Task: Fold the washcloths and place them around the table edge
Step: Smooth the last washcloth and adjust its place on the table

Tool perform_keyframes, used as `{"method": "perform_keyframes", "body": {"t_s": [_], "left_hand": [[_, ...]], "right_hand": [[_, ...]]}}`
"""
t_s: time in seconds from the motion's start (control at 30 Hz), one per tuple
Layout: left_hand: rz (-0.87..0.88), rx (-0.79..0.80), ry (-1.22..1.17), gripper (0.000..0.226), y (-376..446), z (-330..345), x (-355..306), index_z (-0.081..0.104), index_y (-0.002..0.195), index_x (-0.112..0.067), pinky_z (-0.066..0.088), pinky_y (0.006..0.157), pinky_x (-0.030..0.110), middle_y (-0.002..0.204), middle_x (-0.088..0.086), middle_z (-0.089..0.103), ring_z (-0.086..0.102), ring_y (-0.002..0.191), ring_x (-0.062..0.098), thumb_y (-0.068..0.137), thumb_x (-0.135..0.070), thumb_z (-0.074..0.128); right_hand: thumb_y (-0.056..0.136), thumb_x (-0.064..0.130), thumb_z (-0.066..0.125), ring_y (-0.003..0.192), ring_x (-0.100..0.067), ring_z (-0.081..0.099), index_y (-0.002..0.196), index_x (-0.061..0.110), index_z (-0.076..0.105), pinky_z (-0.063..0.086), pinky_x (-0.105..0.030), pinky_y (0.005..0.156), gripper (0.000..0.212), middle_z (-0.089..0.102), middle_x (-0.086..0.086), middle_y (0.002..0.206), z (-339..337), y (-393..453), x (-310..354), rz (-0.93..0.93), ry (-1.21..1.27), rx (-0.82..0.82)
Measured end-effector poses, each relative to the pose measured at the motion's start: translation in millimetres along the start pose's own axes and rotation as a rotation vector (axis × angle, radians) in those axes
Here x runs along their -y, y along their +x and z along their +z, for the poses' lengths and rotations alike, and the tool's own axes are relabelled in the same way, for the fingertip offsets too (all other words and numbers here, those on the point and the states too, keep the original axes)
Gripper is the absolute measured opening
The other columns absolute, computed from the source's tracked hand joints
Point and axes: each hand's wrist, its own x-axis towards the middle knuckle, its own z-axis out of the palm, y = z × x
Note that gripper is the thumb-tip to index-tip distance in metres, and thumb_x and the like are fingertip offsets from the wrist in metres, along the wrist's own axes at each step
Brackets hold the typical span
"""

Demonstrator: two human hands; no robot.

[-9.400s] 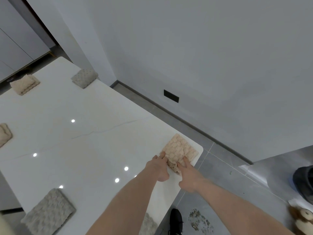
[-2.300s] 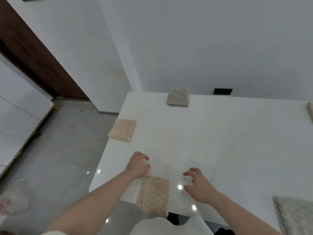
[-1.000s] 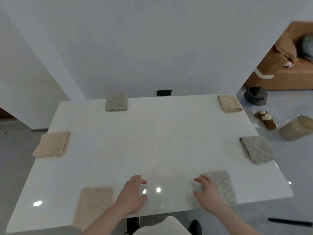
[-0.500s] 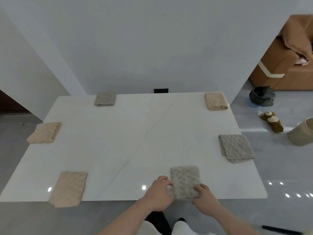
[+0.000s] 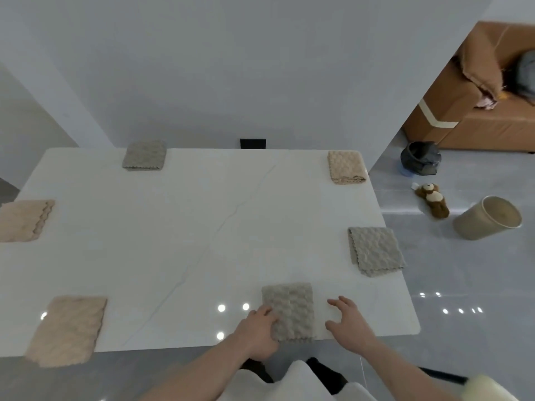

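Fingers of our right hand (image 5: 346, 321) have lifted off the grey washcloth (image 5: 289, 311) they pressed half a second ago and now hover spread and empty just beside it. Our left hand (image 5: 257, 332) still rests on the cloth's near left corner, fingers loosely bent, at the near edge of the table (image 5: 185, 227).

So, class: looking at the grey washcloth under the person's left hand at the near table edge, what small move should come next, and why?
Probably lift the left hand off the grey washcloth: it already lies folded at the table edge, and the right hand hovers beside it.
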Motion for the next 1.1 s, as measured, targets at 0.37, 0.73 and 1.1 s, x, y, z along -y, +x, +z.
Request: {"method": "perform_keyframes", "body": {"t_s": [0.37, 0.73, 1.1], "left_hand": [[-0.252, -0.212, 0.114, 0.086, 31, 26, -33, 0.011, 0.159, -0.033, 0.038, 0.107, 0.039, 0.151, 0.003, 0.031, 0.035, 0.134, 0.026, 0.088, -0.052, 0.055], [-0.693, -0.413, -0.049, 0.063, 65, 49, -107, 0.031, 0.150, -0.028, 0.041, 0.096, 0.037, 0.149, 0.005, 0.030, 0.040, 0.125, 0.026, 0.091, -0.032, 0.054], [-0.646, -0.410, 0.054, 0.058, 78, -1, -146, 0.045, 0.137, -0.018, 0.041, 0.101, 0.041, 0.139, 0.009, 0.039, 0.041, 0.126, 0.030, 0.088, -0.045, 0.056]], "right_hand": [[0.090, 0.026, 0.060, 0.144, -0.032, 0.030, 0.154, 0.022, 0.030, 0.037, -0.039, 0.112, 0.071, 0.008, -0.005, 0.165, -102, 70, -50, -0.013, -0.150, -0.087], [0.096, 0.035, 0.052, 0.153, -0.034, -0.001, 0.159, 0.025, 0.006, 0.015, -0.045, 0.123, 0.079, -0.009, -0.006, 0.166, -175, 148, -106, -0.244, -0.543, 0.117], [0.091, 0.028, 0.054, 0.133, -0.032, 0.041, 0.151, 0.022, 0.032, 0.041, -0.038, 0.107, 0.064, 0.030, -0.005, 0.153, -194, 154, -129, -0.297, -0.536, 0.153]]}}
